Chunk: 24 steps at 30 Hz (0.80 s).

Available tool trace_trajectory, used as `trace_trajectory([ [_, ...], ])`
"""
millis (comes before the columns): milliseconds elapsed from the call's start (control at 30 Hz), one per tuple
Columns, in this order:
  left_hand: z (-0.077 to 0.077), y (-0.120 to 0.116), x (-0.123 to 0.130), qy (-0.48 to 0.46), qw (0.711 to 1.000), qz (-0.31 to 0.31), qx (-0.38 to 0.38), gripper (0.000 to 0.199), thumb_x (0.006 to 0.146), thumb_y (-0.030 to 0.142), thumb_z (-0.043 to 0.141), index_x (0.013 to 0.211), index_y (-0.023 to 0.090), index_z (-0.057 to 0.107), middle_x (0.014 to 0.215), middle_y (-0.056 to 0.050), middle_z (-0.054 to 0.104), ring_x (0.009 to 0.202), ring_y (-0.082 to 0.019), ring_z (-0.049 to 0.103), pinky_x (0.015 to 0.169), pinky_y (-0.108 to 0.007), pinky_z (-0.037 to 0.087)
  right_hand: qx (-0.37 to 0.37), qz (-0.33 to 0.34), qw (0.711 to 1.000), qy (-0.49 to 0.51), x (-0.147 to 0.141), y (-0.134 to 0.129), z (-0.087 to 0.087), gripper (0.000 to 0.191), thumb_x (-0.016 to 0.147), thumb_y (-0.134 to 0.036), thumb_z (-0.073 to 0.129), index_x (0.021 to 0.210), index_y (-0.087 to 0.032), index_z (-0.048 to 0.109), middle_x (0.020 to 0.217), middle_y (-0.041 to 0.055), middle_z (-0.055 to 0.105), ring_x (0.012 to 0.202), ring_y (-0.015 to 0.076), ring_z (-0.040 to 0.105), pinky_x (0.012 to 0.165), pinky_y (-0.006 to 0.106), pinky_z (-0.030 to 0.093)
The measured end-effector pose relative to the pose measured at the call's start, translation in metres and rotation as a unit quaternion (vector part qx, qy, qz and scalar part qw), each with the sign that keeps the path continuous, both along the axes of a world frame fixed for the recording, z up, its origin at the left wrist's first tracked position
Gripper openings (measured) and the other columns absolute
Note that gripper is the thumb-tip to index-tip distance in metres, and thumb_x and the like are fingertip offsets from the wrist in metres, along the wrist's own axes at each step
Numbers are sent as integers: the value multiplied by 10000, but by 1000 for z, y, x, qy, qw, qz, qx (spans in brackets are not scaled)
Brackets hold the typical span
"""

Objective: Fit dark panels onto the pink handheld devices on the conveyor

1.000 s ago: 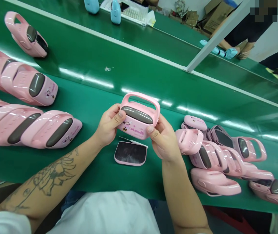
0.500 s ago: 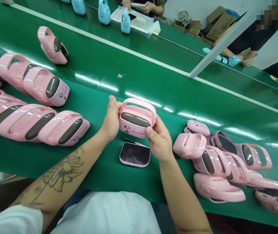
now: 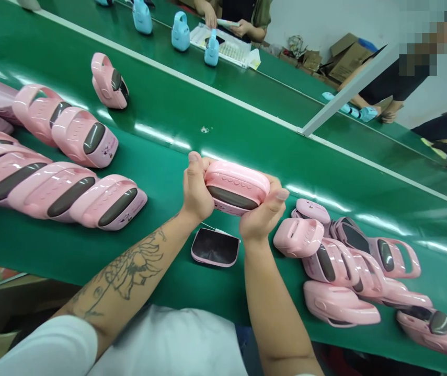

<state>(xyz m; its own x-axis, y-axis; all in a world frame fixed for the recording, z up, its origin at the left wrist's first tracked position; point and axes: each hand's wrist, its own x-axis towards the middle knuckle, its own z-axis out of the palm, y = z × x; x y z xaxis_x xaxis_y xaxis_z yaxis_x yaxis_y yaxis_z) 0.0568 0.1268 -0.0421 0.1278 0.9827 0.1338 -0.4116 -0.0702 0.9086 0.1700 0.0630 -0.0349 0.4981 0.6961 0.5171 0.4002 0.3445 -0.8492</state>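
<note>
Between my two hands is a pink plastic housing (image 3: 239, 178) with a top handle and a dark display window, raised above the green table. My left hand (image 3: 198, 189) grips its left end, thumb up. My right hand (image 3: 264, 211) is wrapped round its right end, thumb pointing outward. The housing is tipped so that its top with a row of small buttons faces me; its printed front is mostly out of sight. Below it on the table lies a pink-rimmed panel with a dark face (image 3: 215, 247). A thin light-coloured tool (image 3: 220, 231) lies just behind that panel, partly hidden.
Rows of similar pink housings (image 3: 107, 201) stand at the left, one (image 3: 109, 83) apart farther back. More pink housings (image 3: 341, 304) are heaped at the right. A white rail (image 3: 168, 72) crosses behind. Beyond it are blue housings (image 3: 180, 34) and co-workers' hands (image 3: 242, 28).
The housing has moved slightly right and tipped, so its buttons now show and its printed front is mostly hidden. My right thumb has left its front. The view has shifted a little.
</note>
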Motion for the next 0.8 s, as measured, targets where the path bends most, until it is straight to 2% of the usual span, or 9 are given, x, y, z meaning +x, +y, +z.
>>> trace_trajectory([
  [100, 8, 0, 4, -20, 997, 64, 29, 856, 940, 951, 320, 815, 201, 712, 826, -131, 763, 907, -300, 719, 697, -412, 508, 25, 15, 999, -16, 3, -2, 9, 644, 1066, -752, 288, 1123, -307, 750, 1091, 77, 750, 1070, 330, 734, 931, 493, 570],
  [200, 11, 4, 10, -38, 996, 75, 35, 872, 955, 937, 296, 771, 197, 719, 793, -119, 740, 813, -262, 687, 697, -411, 493, -5, 37, 999, -5, 3, -2, 15, 655, 1016, -822, 364, 1110, -303, 752, 1113, 93, 738, 1137, 369, 720, 1023, 556, 555],
  [267, 10, 7, 13, -41, 996, 81, 19, 857, 947, 940, 311, 707, 212, 695, 722, -94, 693, 749, -238, 663, 683, -400, 483, -5, 4, 1000, 27, 1, 1, 15, 631, 1028, -797, 364, 1083, -306, 755, 1107, 89, 731, 1180, 376, 707, 1075, 570, 534],
  [367, 10, 11, 14, -28, 997, 72, -8, 800, 949, 916, 371, 645, 234, 655, 638, -60, 626, 695, -224, 641, 659, -384, 477, 20, -27, 998, 59, -3, 7, 6, 619, 1089, -679, 254, 1067, -307, 747, 1060, 68, 727, 1138, 338, 714, 1028, 516, 554],
  [500, 11, 7, 2, -10, 997, 58, -50, 730, 992, 825, 426, 655, 224, 666, 649, -71, 673, 769, -261, 704, 691, -386, 534, -33, 44, 987, 150, -1, 19, -13, 776, 1066, -743, 118, 1076, -283, 743, 975, 55, 754, 1011, 292, 742, 960, 461, 594],
  [600, 7, -4, -11, -17, 999, 15, -26, 646, 991, 773, 516, 956, 185, 779, 954, -118, 803, 1008, -307, 755, 846, -405, 592, -78, 27, 945, 316, 6, 26, -21, 754, 1033, -790, 221, 1048, -253, 750, 971, 64, 792, 1008, 298, 764, 985, 485, 614],
  [667, 1, -15, -17, -7, 999, -24, 37, 630, 903, 708, 739, 1272, 197, 728, 1290, -144, 774, 1254, -335, 707, 1025, -425, 573, -90, 43, 903, 418, 9, 29, -22, 638, 1015, -752, 352, 1053, -254, 748, 1005, 58, 812, 1029, 297, 776, 999, 500, 627],
  [733, -6, -24, -19, 11, 994, -72, 85, 860, 749, 605, 946, 1450, 234, 612, 1506, -162, 664, 1427, -362, 611, 1155, -444, 515, -110, 105, 871, 468, 9, 31, -22, 537, 993, -704, 461, 1093, -260, 745, 1052, 47, 824, 1080, 289, 777, 1027, 502, 629],
  [800, -9, -31, -20, 25, 990, -100, 93, 979, 660, 540, 1026, 1475, 244, 572, 1546, -175, 624, 1459, -379, 581, 1178, -456, 504, -136, 151, 859, 469, 7, 30, -26, 540, 974, -717, 507, 1110, -251, 744, 1085, 57, 827, 1118, 291, 772, 1033, 500, 634],
])
